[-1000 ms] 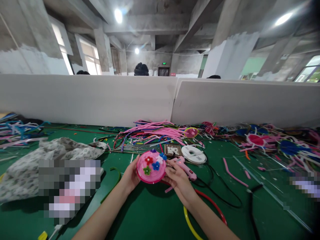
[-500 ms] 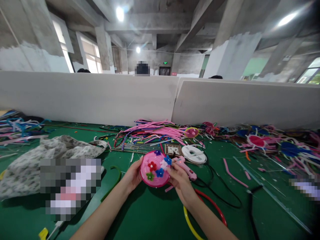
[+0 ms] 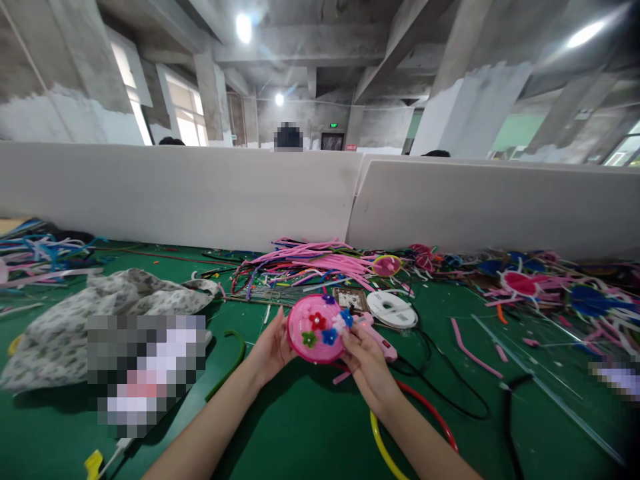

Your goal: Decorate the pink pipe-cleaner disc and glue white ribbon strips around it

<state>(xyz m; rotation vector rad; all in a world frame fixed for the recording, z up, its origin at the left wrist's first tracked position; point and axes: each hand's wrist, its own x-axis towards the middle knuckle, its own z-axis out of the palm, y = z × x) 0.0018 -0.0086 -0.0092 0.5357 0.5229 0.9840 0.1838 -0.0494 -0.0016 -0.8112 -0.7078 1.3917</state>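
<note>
The left hand [image 3: 271,345] is cupping the left edge of a pink disc [image 3: 300,327], its fingers curling around the rim and gripping it. The right hand [image 3: 367,359] is pinching the disc's right edge, fingers closing beside a blue flower [image 3: 346,318] stuck on its face. The disc is hovering, tilted towards the camera, just above the green table [image 3: 300,433], with a pink glue gun [image 3: 381,341] lying just behind the right hand and a white tape roll [image 3: 391,309] lying near it

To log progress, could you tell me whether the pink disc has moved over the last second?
Yes: the pink disc edged slightly right, toward the white reel.
</note>
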